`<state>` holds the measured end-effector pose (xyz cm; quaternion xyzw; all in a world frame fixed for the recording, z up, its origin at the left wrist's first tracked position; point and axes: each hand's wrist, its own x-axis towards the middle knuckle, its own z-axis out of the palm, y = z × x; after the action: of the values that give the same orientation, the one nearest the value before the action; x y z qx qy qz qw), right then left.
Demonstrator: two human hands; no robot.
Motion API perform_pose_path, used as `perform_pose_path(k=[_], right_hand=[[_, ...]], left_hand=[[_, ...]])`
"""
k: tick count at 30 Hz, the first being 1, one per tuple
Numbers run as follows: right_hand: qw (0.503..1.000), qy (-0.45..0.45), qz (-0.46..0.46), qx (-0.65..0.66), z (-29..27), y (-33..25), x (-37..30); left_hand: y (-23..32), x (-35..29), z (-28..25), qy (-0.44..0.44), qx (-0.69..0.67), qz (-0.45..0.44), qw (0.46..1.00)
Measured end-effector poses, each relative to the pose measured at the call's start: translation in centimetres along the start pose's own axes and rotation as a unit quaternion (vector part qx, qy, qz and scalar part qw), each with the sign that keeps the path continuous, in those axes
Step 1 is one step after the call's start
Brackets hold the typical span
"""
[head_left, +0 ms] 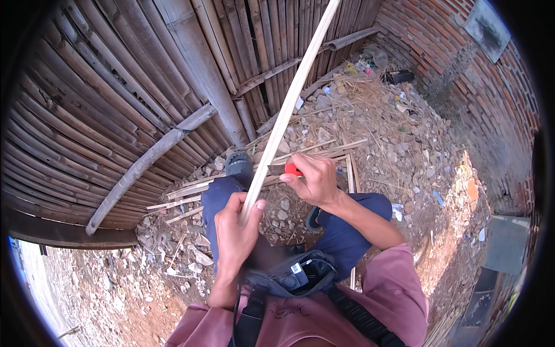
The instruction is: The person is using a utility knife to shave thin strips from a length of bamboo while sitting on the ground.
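My left hand (236,226) is closed around the lower end of a long pale wooden strip (289,110), which has lengthwise lines along it. The strip slants up and to the right, past the top edge of the view. In my right hand (315,179), a small red-handled tool (293,169) is gripped between thumb and curled fingers. A thin dark tip points from it toward the strip's right edge; whether it touches, I cannot tell. Most of the tool is hidden by the fingers.
Several thin wooden sticks (191,189) lie on the stony ground beyond my knees. A bamboo wall (98,110) rises at the left, a brick wall (491,98) at the right. Litter and dry straw (364,92) are heaped in the far corner. An open black bag (312,272) sits at my waist.
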<state>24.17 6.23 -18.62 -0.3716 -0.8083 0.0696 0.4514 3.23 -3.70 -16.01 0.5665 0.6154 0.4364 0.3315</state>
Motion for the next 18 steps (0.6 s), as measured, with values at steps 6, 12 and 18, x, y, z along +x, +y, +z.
perform_pose_path(k=[6, 12, 18], right_hand=[[0.999, 0.003, -0.045, -0.022, 0.5, -0.9, 0.1], [0.996, 0.001, -0.069, -0.048, 0.2, -1.1, 0.0], [0.995, 0.016, -0.071, -0.063, 0.3, -0.6, 0.0]], left_hand=[[0.2, 0.1, 0.4, 0.015, 0.006, 0.013, 1.0], [0.6, 0.0, 0.8, 0.013, 0.012, 0.035, 0.999], [0.9, -0.3, 0.7, 0.004, 0.018, 0.028, 0.999]])
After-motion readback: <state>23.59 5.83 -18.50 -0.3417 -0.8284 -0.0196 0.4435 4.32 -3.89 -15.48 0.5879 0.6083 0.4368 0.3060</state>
